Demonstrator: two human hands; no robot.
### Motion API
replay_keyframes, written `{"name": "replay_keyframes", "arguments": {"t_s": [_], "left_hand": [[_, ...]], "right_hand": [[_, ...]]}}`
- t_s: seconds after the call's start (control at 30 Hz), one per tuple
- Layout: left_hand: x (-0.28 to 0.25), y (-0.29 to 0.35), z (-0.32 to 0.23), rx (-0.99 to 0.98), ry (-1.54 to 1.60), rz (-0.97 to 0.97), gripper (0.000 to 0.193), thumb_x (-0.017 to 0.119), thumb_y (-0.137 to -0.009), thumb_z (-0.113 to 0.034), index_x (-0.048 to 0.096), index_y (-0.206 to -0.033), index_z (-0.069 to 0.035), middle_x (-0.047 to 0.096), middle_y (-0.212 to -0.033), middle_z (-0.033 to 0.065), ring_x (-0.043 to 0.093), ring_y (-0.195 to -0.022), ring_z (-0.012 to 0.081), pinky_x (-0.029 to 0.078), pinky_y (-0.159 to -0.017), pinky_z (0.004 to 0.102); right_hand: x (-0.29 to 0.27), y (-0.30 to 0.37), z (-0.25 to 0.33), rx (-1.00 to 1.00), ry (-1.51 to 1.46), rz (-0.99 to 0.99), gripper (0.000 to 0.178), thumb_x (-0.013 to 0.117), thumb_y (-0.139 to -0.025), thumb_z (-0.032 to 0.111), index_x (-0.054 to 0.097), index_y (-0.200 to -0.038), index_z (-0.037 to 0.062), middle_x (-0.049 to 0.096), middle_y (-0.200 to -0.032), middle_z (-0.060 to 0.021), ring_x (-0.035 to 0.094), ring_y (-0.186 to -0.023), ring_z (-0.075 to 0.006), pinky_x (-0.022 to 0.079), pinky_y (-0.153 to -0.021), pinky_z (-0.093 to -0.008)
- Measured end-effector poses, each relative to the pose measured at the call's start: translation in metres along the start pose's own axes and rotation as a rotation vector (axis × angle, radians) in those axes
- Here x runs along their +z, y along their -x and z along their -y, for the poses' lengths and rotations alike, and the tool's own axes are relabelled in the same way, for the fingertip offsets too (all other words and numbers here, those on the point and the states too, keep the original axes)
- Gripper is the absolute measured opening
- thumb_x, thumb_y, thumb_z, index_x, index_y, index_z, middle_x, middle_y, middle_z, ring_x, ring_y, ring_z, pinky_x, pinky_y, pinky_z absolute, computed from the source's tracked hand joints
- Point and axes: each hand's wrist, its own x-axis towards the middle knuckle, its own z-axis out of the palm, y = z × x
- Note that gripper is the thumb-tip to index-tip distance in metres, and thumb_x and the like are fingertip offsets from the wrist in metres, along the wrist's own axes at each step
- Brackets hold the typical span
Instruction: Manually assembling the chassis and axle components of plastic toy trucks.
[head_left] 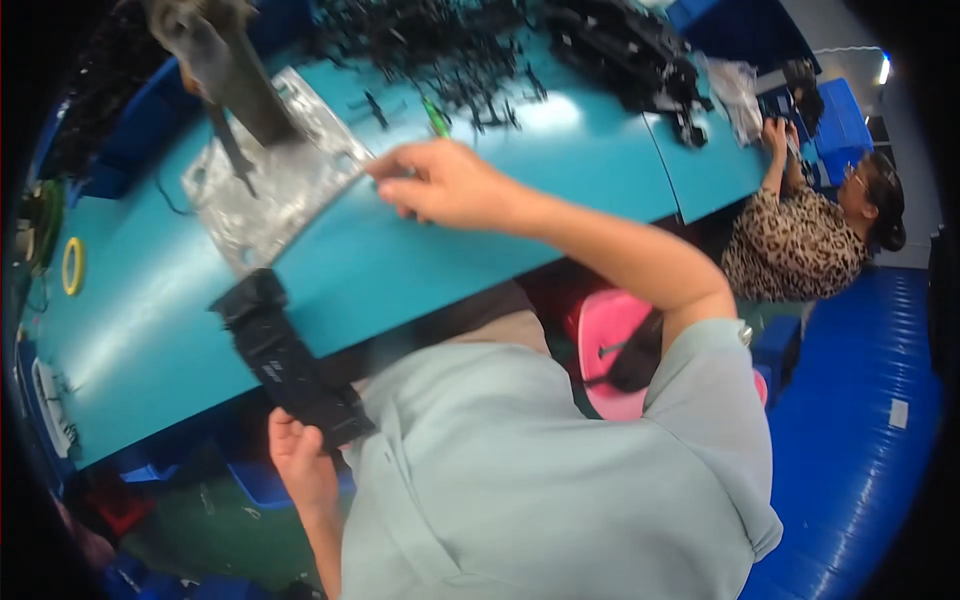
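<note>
My left hand (303, 462) is closed on the lower end of a long black plastic part (285, 360), which tilts up toward the near edge of the bench. Its wider far end lies close to the front corner of a metal base plate (310, 190). From that plate rises the grey column of a bench press (245, 85), blurred in places. My right hand (440, 185) is over the bench beside the plate's right corner, fingers curled and fingertips drawn together. Whatever it might pinch is too small or hidden to make out.
Small black parts (420, 50) are heaped at the back of the turquoise bench (130, 330), with a green tool (435, 118) near them. Larger black mouldings (630, 55) lie farther right. A yellow ring (72, 266) is at left. A co-worker (800, 240) sits at right, near a pink stool (610, 345).
</note>
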Motion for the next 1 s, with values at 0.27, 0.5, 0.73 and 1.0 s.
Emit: {"name": "replay_keyframes", "arguments": {"t_s": [0.27,0.5,0.73,1.0], "left_hand": [[0.014,-0.006,0.004,0.096,0.052,-0.068,0.04,0.064,-0.087,-0.016,0.045,-0.12,-0.004,0.063,-0.1,0.0108,0.062,-0.079,0.0186,0.051,-0.059,0.0302],[0.013,-0.019,0.012,0.122,0.096,-0.04,0.037,0.06,-0.087,-0.01,0.046,-0.121,-0.003,0.061,-0.111,0.0108,0.062,-0.096,0.0204,0.054,-0.076,0.0345],[0.026,-0.027,0.002,0.183,0.152,-0.079,0.033,0.057,-0.088,-0.01,0.047,-0.119,-0.003,0.065,-0.103,0.0128,0.066,-0.084,0.0218,0.056,-0.062,0.0361],[0.026,-0.034,-0.014,0.143,0.136,-0.095,0.032,0.056,-0.088,-0.005,0.049,-0.119,-0.003,0.064,-0.104,0.0127,0.064,-0.086,0.0208,0.055,-0.063,0.0348]], "right_hand": [[-0.017,0.024,-0.014,-0.082,0.201,0.02,0.032,0.062,-0.088,0.017,0.062,-0.116,0.0024,0.067,-0.092,-0.0101,0.061,-0.073,-0.0125,0.05,-0.066,-0.0271],[-0.011,0.037,-0.011,-0.063,0.259,-0.071,0.034,0.061,-0.087,0.01,0.059,-0.119,0.0018,0.065,-0.102,-0.0114,0.062,-0.075,-0.0132,0.05,-0.069,-0.0275],[0.015,-0.001,-0.007,-0.205,0.228,-0.182,0.042,0.061,-0.086,0.009,0.054,-0.127,0.0017,0.061,-0.116,-0.0131,0.061,-0.074,-0.0128,0.05,-0.071,-0.0281],[0.029,-0.033,-0.019,-0.161,0.577,-0.222,0.054,0.071,-0.079,0.019,0.054,-0.13,0.0134,0.049,-0.139,-0.0075,0.064,-0.084,-0.0247,0.049,-0.084,-0.0322]]}}
